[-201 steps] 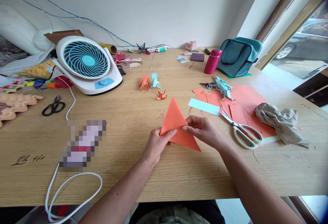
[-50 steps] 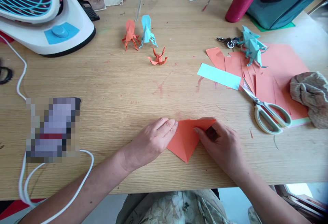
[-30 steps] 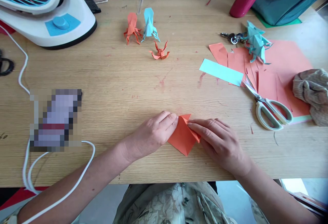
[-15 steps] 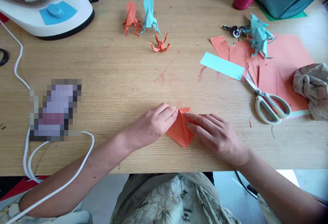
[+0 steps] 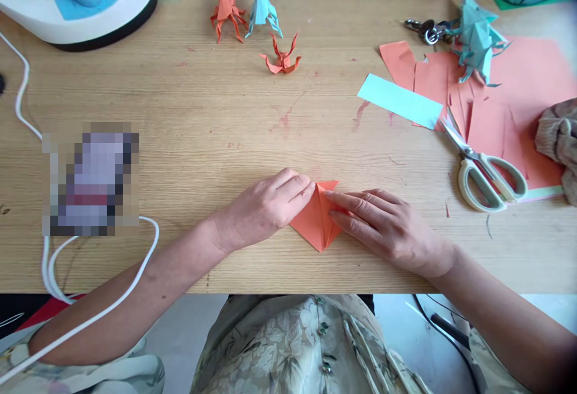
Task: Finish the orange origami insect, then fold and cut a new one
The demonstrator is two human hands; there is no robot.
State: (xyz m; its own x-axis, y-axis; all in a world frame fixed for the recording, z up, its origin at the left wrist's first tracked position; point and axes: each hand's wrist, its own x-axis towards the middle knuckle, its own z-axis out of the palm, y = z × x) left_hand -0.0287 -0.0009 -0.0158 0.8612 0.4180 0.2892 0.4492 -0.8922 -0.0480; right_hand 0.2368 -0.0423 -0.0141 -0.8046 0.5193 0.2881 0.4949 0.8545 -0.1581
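Note:
An orange sheet of folded origami paper (image 5: 311,223) lies on the table before me, kite-like, with a point toward me and a crease down its middle. My left hand (image 5: 274,205) has its fingers closed together at the paper's upper left edge, with the thumb hidden. From the other side, my right hand (image 5: 387,229) holds the paper's right part under its fingertips, which cover that edge. Farther back stand an orange origami figure (image 5: 226,6) with thin legs, a light blue one (image 5: 260,0) and a small orange curled piece (image 5: 282,57).
Scissors (image 5: 489,178) lie at right beside a light blue paper strip (image 5: 400,101) and orange sheets (image 5: 534,72). A blue origami figure (image 5: 478,39) and keys (image 5: 428,30) are behind. A pixelated phone-like object (image 5: 97,172) is at left; a white cable (image 5: 151,256) crosses my left forearm.
The camera view has shifted, so the table's contents appear higher and those at right lie farther right. Both hands stay on the orange paper, with hardly any visible change in its folds.

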